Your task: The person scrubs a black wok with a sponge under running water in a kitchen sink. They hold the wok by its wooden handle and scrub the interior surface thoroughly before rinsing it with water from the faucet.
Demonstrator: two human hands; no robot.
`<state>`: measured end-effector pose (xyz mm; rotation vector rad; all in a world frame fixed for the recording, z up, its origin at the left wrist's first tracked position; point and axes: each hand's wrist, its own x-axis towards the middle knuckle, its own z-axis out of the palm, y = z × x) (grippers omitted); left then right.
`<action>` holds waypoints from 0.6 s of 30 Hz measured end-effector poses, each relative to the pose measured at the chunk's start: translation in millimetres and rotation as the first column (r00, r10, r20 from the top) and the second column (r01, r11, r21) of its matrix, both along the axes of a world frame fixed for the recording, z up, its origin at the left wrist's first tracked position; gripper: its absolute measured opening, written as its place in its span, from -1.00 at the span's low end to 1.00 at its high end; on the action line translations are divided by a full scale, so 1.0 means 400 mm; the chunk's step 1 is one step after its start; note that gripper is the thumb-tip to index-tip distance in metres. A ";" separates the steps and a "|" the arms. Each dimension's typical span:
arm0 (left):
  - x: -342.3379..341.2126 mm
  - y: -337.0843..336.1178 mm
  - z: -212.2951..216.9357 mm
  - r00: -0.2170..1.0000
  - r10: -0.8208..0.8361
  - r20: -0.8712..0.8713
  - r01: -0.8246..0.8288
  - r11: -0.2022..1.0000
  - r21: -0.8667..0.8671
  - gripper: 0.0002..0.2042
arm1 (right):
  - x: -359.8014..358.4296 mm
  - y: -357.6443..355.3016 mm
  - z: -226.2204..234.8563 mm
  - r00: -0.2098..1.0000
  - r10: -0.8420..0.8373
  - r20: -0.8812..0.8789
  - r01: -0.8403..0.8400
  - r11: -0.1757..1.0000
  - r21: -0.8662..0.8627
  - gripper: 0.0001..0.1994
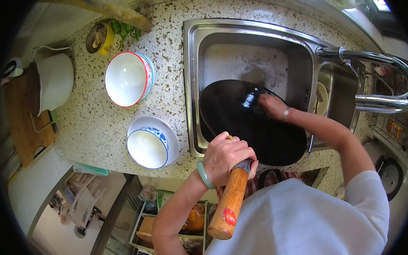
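My left hand is fist-clamped on the thick wooden handle of the black iron wok, tilted in the steel sink. My right hand presses fingers together inside at 1 o'clock. Looks heavy, wet, slippery: grip the handle near the rim.

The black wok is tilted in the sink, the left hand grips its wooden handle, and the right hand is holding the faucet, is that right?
Not quite. In the head view the right hand is pressed inside the black wok, not on the faucet. The rest stands: the wok is tilted in the sink, and the left hand grips its wooden handle.
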<state>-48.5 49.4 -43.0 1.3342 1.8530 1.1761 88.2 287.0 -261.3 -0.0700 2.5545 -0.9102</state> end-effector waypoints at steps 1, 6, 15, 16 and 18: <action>-0.004 0.005 0.001 1.000 -0.010 -0.006 0.010 1.000 0.009 -0.86 | -0.046 -0.019 -0.045 0.995 -0.052 -0.087 0.055 0.998 0.031 -0.88; -0.003 0.006 -0.001 1.000 -0.019 -0.016 0.019 1.000 0.015 -0.86 | -0.139 -0.029 -0.085 0.968 -0.203 -0.150 0.214 0.975 0.064 -0.92; -0.006 0.002 0.001 1.000 -0.005 -0.003 0.005 1.000 -0.005 -0.86 | -0.013 -0.001 -0.012 0.999 0.000 0.043 -0.001 1.000 0.019 -0.84; -0.008 0.008 0.003 1.000 -0.016 -0.011 0.016 1.000 -0.006 -0.86 | -0.065 -0.019 -0.052 0.995 -0.076 -0.071 0.079 0.996 0.042 -0.84; -0.009 0.012 -0.004 1.000 -0.019 -0.012 0.019 1.000 -0.005 -0.86 | -0.165 -0.041 -0.076 0.976 -0.172 -0.133 0.184 0.980 0.082 -0.84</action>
